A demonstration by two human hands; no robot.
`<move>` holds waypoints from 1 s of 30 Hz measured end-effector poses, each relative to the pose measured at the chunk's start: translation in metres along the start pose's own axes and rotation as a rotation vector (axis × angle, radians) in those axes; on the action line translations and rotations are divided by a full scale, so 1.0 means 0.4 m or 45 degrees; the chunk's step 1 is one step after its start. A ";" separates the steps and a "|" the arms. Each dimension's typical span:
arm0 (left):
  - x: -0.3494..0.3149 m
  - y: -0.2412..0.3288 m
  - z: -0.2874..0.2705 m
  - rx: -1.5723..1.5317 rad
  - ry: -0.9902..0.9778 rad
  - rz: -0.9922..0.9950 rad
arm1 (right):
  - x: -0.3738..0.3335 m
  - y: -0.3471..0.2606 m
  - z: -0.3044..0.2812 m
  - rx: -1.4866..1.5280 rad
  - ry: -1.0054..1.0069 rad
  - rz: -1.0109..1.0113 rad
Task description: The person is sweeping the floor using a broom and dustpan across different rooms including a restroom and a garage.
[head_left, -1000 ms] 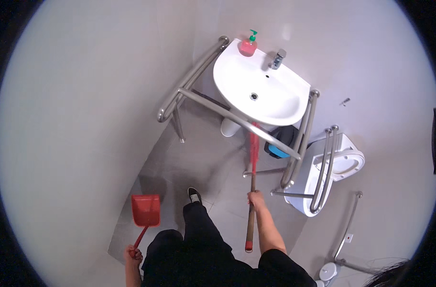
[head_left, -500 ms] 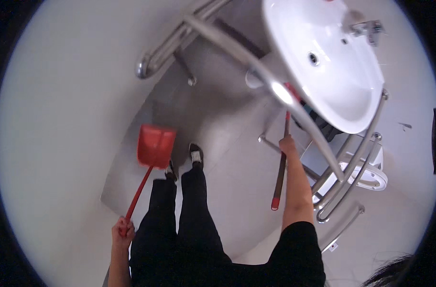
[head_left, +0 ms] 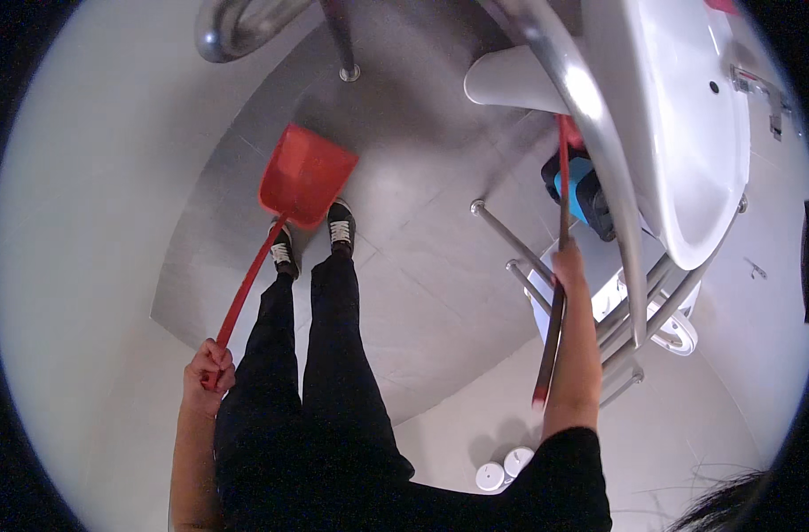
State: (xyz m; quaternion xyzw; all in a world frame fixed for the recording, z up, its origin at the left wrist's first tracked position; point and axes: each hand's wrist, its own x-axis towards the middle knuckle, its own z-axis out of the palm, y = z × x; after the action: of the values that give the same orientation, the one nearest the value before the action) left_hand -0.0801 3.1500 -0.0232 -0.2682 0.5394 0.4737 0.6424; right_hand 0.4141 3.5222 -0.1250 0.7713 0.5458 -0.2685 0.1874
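1. Left hand (head_left: 209,371): fingers grip the long-handled red plastic dustpan (head_left: 303,177) near black shoes (head_left: 341,229); keep it flat.
2. Right hand (head_left: 568,264): fingers wrap the long brown-and-red stick (head_left: 553,335) near the white sink (head_left: 688,142); miss the silver metal bar (head_left: 588,102).

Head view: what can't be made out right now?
All in the head view:
Stick: red head partly hidden behind the rails; gripped part covered by the right hand; lower tip blurred.
Dustpan: gripped part of its handle covered by the left hand.
Toilet: partly hidden behind the rails.
Red thing: cut off by the upper edge, only a sliver showing.
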 end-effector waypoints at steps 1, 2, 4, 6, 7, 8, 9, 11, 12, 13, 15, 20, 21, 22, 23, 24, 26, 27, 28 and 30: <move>0.006 0.002 -0.002 0.038 0.014 0.004 | 0.047 -0.010 0.021 0.031 -0.067 0.083; 0.011 0.006 0.000 0.077 0.032 0.015 | 0.058 0.000 0.050 0.032 -0.077 0.079; 0.020 0.017 0.022 0.086 0.056 0.001 | 0.041 0.041 0.113 -0.015 -0.146 0.051; 0.037 0.028 0.040 0.114 0.058 -0.003 | 0.008 0.075 0.150 -0.060 -0.197 0.017; 0.048 0.027 0.041 0.111 0.049 -0.006 | -0.013 0.090 0.156 -0.086 -0.216 0.000; 0.062 0.024 0.039 0.176 0.042 0.002 | -0.035 0.106 0.150 -0.113 -0.232 -0.016; 0.060 0.026 0.028 0.245 0.058 0.017 | -0.094 0.090 0.126 0.042 -0.307 -0.002; 0.063 0.030 0.014 0.261 0.090 0.024 | -0.210 0.066 0.028 0.196 -0.369 0.014; 0.068 0.033 0.013 0.279 0.120 0.027 | -0.246 0.070 -0.019 0.261 -0.377 0.008; 0.072 0.034 0.018 0.276 0.106 0.026 | -0.259 0.076 -0.054 0.324 -0.379 0.002; 0.075 0.033 0.025 0.301 0.093 0.008 | -0.244 0.100 -0.061 0.206 -0.241 0.013; 0.098 0.022 -0.017 0.395 0.050 0.042 | -0.025 0.037 0.021 0.118 -0.185 0.071; 0.103 0.021 -0.007 0.386 0.050 0.085 | 0.024 0.042 0.056 -0.009 -0.239 0.060; 0.105 0.020 0.013 0.383 0.048 0.088 | 0.061 0.069 0.104 -0.669 -0.381 -0.360; 0.110 0.026 0.042 0.381 0.036 0.068 | 0.085 0.100 0.151 -1.333 -0.506 -0.773; 0.114 0.026 0.065 0.373 0.026 0.050 | 0.066 0.142 0.210 -1.342 -0.499 -0.767; 0.103 0.037 0.075 0.359 0.050 0.022 | -0.075 0.188 0.351 -0.324 -0.302 -0.190; 0.076 0.056 0.038 0.378 0.125 0.044 | -0.193 0.063 0.363 -1.085 -0.742 -0.587; 0.078 0.056 0.034 0.377 0.126 0.046 | -0.286 0.074 0.366 -0.306 -0.371 -0.185; 0.090 0.050 0.022 0.400 0.120 0.024 | -0.413 0.057 0.320 -0.190 -0.447 -0.096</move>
State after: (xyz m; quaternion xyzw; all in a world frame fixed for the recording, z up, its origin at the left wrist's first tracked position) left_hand -0.0952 3.1770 -0.0515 -0.1812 0.6389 0.3764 0.6460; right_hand 0.3659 3.3175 -0.1235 0.6756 0.5516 -0.3645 0.3263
